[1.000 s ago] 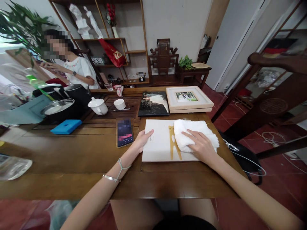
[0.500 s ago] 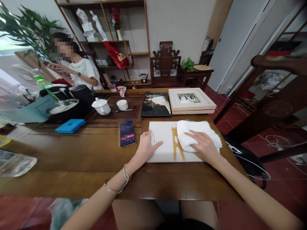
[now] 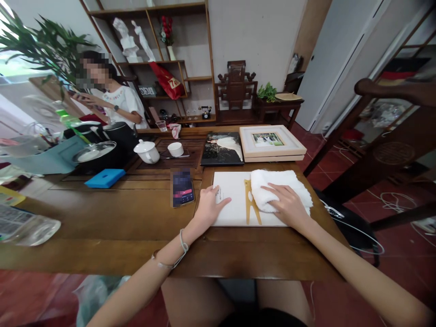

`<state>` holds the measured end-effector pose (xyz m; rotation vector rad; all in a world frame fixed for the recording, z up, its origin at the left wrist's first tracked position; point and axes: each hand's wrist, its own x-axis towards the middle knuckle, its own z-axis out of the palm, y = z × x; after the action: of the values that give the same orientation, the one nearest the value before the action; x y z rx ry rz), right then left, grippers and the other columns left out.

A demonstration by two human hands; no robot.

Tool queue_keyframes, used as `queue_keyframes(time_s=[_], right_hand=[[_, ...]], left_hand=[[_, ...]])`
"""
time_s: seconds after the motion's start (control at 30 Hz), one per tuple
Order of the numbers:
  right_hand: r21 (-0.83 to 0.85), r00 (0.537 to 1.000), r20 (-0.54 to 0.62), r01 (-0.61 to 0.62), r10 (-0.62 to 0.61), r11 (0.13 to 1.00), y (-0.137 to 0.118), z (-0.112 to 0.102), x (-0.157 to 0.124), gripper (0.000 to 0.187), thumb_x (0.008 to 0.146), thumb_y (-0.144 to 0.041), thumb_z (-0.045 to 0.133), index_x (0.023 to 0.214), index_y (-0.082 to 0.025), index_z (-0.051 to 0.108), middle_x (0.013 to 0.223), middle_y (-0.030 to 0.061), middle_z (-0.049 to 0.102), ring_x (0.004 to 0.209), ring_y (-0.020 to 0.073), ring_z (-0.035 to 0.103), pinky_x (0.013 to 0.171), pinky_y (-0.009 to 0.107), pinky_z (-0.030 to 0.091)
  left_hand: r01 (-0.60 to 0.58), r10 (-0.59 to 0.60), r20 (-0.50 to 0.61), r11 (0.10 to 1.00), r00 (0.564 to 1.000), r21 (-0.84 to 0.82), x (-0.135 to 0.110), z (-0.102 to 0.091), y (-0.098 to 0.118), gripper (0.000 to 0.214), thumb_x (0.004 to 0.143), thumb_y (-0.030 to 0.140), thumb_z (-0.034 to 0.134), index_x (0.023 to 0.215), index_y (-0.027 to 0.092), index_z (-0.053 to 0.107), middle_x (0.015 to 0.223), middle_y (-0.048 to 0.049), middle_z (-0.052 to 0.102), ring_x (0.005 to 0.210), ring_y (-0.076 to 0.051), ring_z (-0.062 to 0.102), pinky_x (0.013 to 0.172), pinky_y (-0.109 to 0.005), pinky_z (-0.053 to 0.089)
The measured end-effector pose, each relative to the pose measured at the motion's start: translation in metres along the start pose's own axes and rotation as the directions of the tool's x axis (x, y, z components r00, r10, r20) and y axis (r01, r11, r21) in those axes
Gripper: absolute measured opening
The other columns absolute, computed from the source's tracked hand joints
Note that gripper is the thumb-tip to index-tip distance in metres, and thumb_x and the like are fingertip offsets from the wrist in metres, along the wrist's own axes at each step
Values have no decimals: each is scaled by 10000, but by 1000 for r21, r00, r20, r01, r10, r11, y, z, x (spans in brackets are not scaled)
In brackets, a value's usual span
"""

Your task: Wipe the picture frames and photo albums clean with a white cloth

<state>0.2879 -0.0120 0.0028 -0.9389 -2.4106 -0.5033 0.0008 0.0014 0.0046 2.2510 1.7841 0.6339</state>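
Observation:
A white album (image 3: 235,204) with a gold mark on its cover lies flat on the wooden table (image 3: 119,222) in front of me. My left hand (image 3: 208,206) lies flat on the album's left edge, fingers stretched out. My right hand (image 3: 288,205) presses down on a folded white towel (image 3: 282,188) that covers the album's right part. A phone (image 3: 183,191) with a lit screen lies just left of the album.
Behind the album lie a dark photo book (image 3: 221,149) and a framed picture (image 3: 270,142). A teapot (image 3: 147,151), a cup (image 3: 175,149), a blue box (image 3: 105,177) and a kettle stand at left. A person sits at the far left (image 3: 119,102). A wooden chair arm (image 3: 391,86) rises at right.
My left hand has slid a little further onto the album's cover. My right hand stays on the towel. The view has shifted slightly.

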Motion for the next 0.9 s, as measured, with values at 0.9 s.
queue_keyframes(time_s=[0.9], right_hand=[[160,962,256,-139,95,977,15,4,26,369,672,-29,578,975,-177,728,1457,139,503,1346,339,446,1081,554,392]], left_hand=[[-254,278,180,956,944,-146,9,10,-9,490,978,348,427,1441,186,422,1561,-111,368,1492,-276,219,1207,-519,180]])
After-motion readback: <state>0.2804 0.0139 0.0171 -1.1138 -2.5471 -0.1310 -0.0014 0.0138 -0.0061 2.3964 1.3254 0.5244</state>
